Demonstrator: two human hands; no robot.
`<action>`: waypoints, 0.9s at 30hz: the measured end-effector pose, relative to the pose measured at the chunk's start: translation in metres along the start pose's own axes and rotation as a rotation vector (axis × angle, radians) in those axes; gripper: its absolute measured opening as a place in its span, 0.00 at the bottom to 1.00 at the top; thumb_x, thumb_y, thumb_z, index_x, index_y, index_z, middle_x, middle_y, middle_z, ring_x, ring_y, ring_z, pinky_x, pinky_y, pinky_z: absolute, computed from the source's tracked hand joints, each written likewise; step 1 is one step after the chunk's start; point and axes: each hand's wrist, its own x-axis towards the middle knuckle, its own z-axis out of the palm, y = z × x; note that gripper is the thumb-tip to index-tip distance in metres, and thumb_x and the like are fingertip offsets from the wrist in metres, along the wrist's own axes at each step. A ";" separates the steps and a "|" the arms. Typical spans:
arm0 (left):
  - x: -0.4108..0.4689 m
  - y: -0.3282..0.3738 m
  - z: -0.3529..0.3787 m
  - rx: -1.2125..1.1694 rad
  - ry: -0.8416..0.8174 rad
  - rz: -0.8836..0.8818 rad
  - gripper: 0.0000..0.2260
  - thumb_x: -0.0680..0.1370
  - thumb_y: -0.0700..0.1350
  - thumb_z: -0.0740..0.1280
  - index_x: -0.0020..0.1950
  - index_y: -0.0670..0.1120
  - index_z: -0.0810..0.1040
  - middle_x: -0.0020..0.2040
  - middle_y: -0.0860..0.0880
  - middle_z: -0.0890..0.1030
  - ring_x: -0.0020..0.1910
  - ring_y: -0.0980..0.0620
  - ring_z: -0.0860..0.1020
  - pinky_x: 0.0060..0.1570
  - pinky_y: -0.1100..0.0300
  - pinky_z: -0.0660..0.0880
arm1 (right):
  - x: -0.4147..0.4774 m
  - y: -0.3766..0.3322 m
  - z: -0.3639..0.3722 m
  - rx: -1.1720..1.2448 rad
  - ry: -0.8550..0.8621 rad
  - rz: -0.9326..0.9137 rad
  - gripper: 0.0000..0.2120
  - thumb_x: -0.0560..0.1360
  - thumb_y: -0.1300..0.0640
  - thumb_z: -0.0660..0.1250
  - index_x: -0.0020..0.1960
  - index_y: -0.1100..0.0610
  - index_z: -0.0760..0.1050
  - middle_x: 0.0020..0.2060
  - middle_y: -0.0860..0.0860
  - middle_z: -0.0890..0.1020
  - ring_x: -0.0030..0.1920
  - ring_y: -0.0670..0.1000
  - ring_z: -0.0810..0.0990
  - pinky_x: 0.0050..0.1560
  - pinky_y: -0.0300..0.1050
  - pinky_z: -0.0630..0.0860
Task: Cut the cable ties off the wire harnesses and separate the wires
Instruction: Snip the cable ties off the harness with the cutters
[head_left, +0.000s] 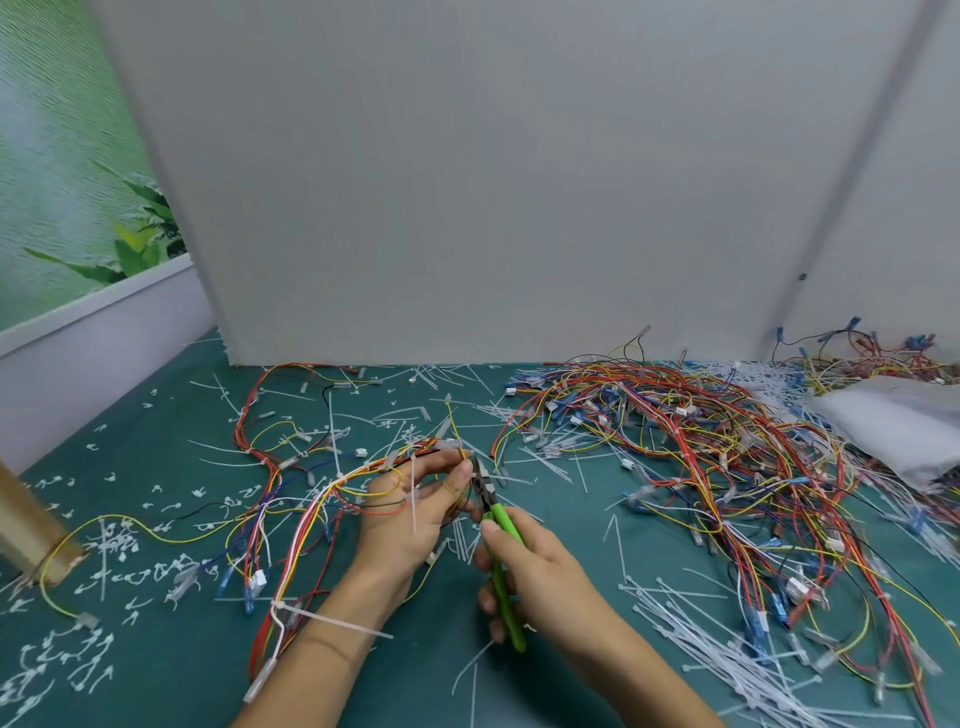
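Note:
My left hand (415, 506) pinches a bundle of red, yellow and white wires, the wire harness (311, 512), near its tip at the centre of the green mat. The harness loops over my left wrist, with a white cable tie (332, 621) still round it lower down. My right hand (535, 571) grips green-handled cutters (501, 551). Their dark jaws (480, 480) point up and sit right beside my left fingertips and the pinched wires. Whether the jaws touch a tie is too small to tell.
A big tangle of harnesses (701, 447) covers the right of the mat. Loose whole cable ties (727, 654) lie at the lower right, cut tie scraps (119, 551) at the left. A grey partition (467, 182) stands behind, and a white bag (898, 426) at far right.

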 end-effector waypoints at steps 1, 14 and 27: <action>0.000 -0.001 0.000 -0.005 0.003 0.002 0.06 0.73 0.33 0.73 0.49 0.38 0.82 0.43 0.48 0.86 0.37 0.52 0.83 0.35 0.60 0.81 | 0.000 0.001 0.000 -0.015 0.013 -0.010 0.10 0.85 0.52 0.61 0.56 0.60 0.70 0.42 0.54 0.72 0.32 0.52 0.73 0.28 0.43 0.71; -0.001 -0.002 0.003 -0.053 -0.009 -0.007 0.06 0.74 0.31 0.72 0.49 0.36 0.82 0.44 0.46 0.85 0.37 0.49 0.82 0.32 0.56 0.81 | 0.007 0.009 -0.003 -0.010 0.002 -0.039 0.09 0.76 0.48 0.68 0.54 0.49 0.76 0.36 0.57 0.70 0.30 0.56 0.70 0.30 0.48 0.70; -0.004 0.007 0.005 -0.072 -0.060 -0.049 0.08 0.75 0.31 0.69 0.54 0.33 0.80 0.44 0.44 0.84 0.40 0.49 0.82 0.33 0.56 0.81 | 0.010 0.013 -0.007 -0.060 0.036 -0.006 0.08 0.82 0.59 0.63 0.60 0.52 0.74 0.27 0.46 0.65 0.25 0.49 0.65 0.26 0.39 0.68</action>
